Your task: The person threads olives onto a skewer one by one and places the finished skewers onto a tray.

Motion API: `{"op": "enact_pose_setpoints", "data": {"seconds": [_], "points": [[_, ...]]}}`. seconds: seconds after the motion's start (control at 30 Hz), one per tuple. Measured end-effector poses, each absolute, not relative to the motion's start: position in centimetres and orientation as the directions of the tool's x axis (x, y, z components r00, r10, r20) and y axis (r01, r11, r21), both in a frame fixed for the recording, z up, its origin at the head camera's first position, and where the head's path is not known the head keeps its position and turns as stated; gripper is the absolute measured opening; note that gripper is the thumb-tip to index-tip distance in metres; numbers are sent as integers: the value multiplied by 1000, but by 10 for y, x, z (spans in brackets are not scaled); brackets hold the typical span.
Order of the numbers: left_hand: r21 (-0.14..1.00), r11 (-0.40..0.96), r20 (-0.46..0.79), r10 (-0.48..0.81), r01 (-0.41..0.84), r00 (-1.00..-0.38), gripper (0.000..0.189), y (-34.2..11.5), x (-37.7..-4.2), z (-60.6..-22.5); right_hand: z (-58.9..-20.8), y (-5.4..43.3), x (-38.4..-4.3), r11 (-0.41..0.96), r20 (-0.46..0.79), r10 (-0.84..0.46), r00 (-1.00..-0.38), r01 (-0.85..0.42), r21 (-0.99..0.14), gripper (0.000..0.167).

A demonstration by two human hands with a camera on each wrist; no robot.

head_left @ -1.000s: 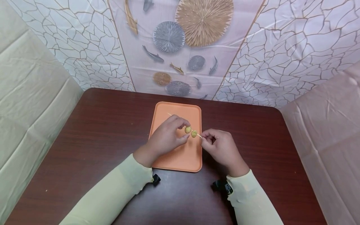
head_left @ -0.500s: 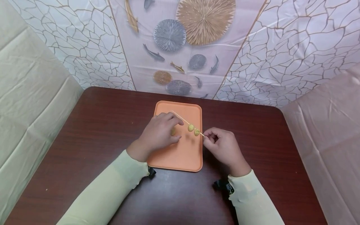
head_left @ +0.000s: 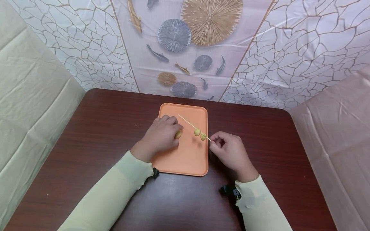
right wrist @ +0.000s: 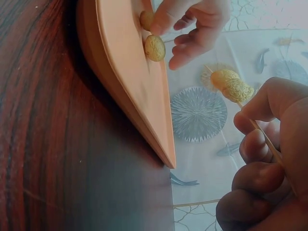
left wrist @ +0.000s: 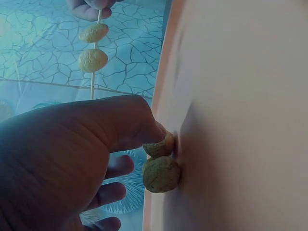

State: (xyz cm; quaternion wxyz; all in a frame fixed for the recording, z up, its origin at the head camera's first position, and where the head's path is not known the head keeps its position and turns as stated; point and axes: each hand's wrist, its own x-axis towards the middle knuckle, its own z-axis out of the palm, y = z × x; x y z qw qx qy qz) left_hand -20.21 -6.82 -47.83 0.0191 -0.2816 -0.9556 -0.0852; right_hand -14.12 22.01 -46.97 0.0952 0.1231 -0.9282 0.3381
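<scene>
My right hand (head_left: 229, 150) pinches a thin wooden skewer (head_left: 186, 120) near its lower end and holds it slanted above the tray's right side. On the skewer sit two wrinkled yellow balls, like small potatoes; the upper ball (head_left: 197, 132) and lower ball (head_left: 203, 137) are close to my fingers. Over the tray, my left hand (head_left: 159, 138) curls its thumb and fingers about a loose yellow ball (left wrist: 160, 146), thumb tip on it in the left wrist view. A second loose ball (left wrist: 161, 175) lies right beside it; the hand mostly hides this pair from the head view.
The orange rectangular tray (head_left: 185, 163) has a raised rim and lies on a dark reddish-brown table (head_left: 115, 128). Patterned cloth (head_left: 185, 73) hangs behind the table, with plain pale cloth (head_left: 341, 128) at the sides.
My left hand has moved left, away from the skewer's balls, down to the loose balls, and its fingers have drawn together. The skewer and right hand have shifted slightly right.
</scene>
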Motion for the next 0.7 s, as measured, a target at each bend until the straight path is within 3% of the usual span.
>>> {"op": "enact_pose_setpoints", "data": {"seconds": [0.17,0.7], "points": [[138,825,77,543,548,-836,13,-69,-203,-480,-470,221,-141,742,261,-161,-952,-291,-604,5],[139,836,85,524,531,-847,7,-67,-206,-484,-471,220,-142,735,240,-159,-958,-277,-618,7]]}}
